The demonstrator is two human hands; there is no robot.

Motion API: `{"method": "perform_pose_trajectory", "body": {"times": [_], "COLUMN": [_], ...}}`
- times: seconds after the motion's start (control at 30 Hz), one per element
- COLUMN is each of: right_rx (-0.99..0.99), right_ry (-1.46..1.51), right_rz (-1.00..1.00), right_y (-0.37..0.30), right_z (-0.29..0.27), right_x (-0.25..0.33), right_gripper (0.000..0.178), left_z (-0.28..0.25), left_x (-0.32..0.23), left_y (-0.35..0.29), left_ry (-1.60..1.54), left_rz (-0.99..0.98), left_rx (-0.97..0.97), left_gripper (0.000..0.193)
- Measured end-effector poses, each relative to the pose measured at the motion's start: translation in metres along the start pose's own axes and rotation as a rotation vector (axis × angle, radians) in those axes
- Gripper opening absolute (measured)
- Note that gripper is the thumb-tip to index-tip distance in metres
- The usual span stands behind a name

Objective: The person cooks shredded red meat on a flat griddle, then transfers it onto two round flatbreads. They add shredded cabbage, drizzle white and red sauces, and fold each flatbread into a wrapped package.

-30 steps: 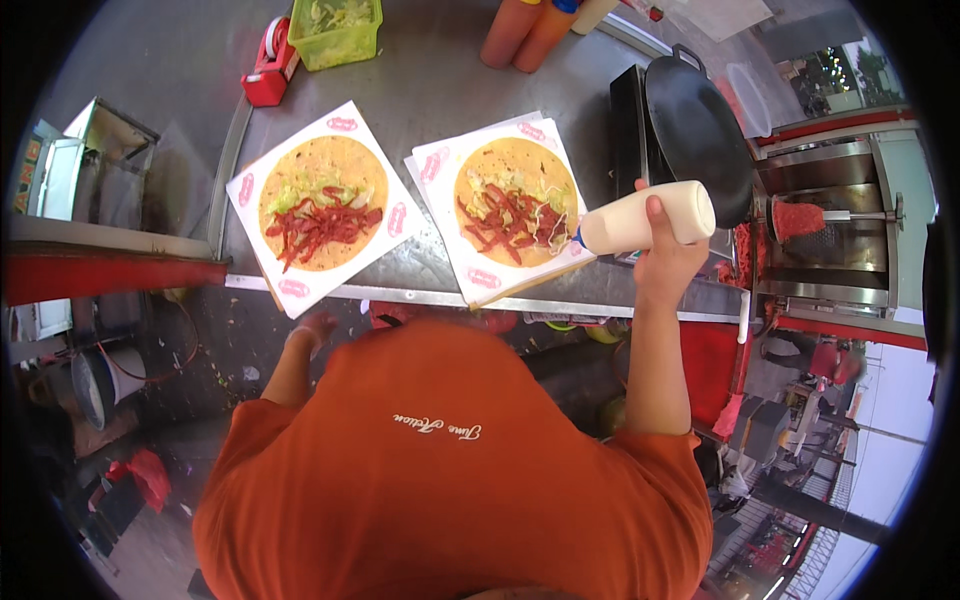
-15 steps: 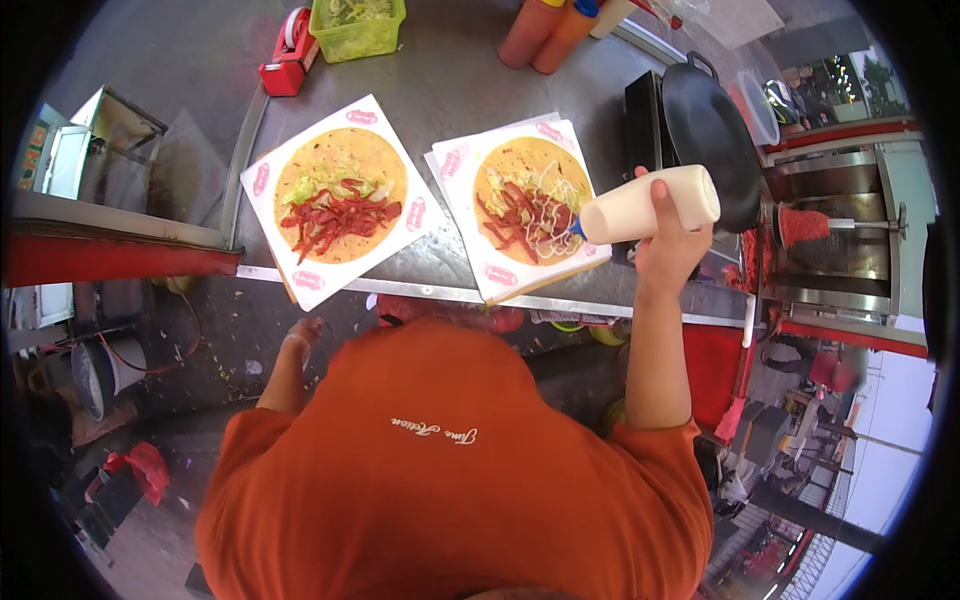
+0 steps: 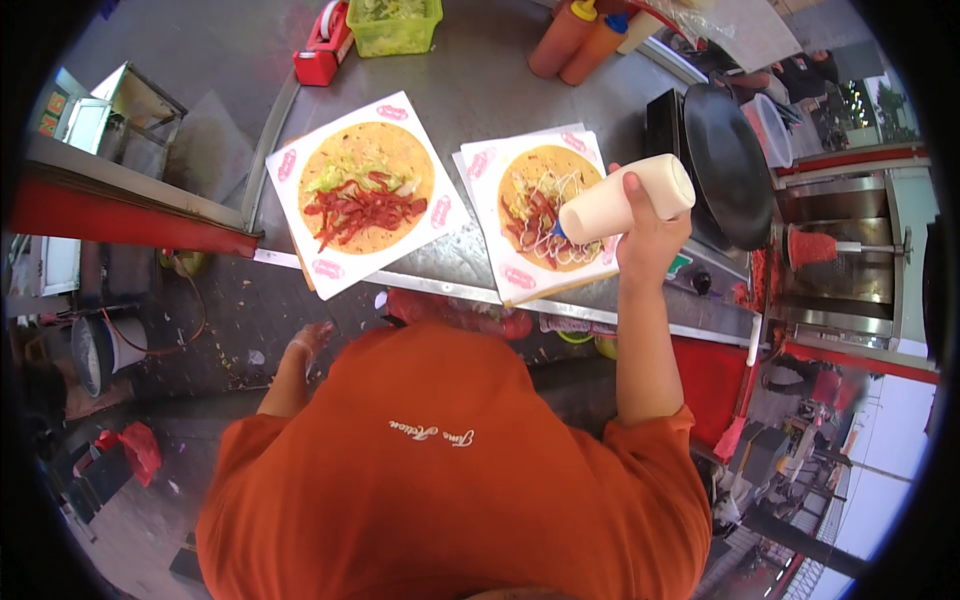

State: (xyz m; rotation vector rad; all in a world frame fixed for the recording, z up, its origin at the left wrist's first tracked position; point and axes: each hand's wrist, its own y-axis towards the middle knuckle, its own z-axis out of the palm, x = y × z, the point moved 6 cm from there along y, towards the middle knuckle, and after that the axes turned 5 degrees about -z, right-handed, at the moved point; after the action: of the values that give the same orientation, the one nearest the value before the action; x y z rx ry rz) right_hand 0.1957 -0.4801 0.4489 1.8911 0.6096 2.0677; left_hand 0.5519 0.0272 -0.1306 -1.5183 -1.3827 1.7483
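My right hand (image 3: 655,245) is wrapped round a cream-white squeeze bottle (image 3: 625,198), tilted with its blue nozzle pointing down and left. Beneath the nozzle lies a round flatbread (image 3: 548,165) topped with shredded meat and lettuce, with thin white sauce lines across it. It rests on printed white paper (image 3: 482,190). To its left, a second flatbread (image 3: 365,145) on another paper sheet (image 3: 345,272) carries lettuce and reddish meat strips, without sauce lines. My left hand (image 3: 314,340), apparently in a clear glove, hangs below the counter edge, fingers loosely extended, holding nothing visible.
A red tape dispenser (image 3: 322,50) and a green tub of shredded lettuce (image 3: 395,27) stand at the back of the metal counter (image 3: 470,90). Two sauce bottles (image 3: 578,45) are farther right. A black pan (image 3: 728,165) and a vertical meat spit (image 3: 810,248) lie at the right.
The squeeze bottle has moved left and lower over the right flatbread, and more white sauce lines show there. The whole view has shifted slightly. My left hand still hangs at my side.
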Motion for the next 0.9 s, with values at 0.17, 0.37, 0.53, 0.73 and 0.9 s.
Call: {"method": "perform_pose_trajectory", "body": {"times": [0.17, 0.37, 0.53, 0.73, 0.9], "right_rx": [-0.201, -0.298, 0.094, 0.211, 0.089], "right_ry": [0.160, 0.262, -0.029, 0.621, 0.362], "right_rz": [0.043, 0.129, 0.096, 0.236, 0.278], "right_y": [0.028, 0.033, 0.022, -0.011, -0.013], "right_z": [-0.003, 0.011, 0.062, 0.163, 0.191], "right_x": [-0.015, -0.013, -0.022, -0.006, -0.038], "right_gripper": [0.041, 0.052, 0.043, 0.046, 0.039], "left_z": [-0.010, -0.008, -0.004, 0.051, 0.048], "left_x": [-0.015, -0.148, -0.227, -0.306, -0.288], "left_y": [-0.011, -0.116, -0.197, -0.278, -0.274], "left_ry": [-0.083, -0.254, -0.637, -0.180, 0.586], "left_rz": [-0.024, 0.419, 0.461, 0.553, 0.372], "left_rx": [-0.069, -0.208, 0.103, 0.191, 0.008], "left_gripper": [0.030, 0.051, 0.055, 0.044, 0.053]}}
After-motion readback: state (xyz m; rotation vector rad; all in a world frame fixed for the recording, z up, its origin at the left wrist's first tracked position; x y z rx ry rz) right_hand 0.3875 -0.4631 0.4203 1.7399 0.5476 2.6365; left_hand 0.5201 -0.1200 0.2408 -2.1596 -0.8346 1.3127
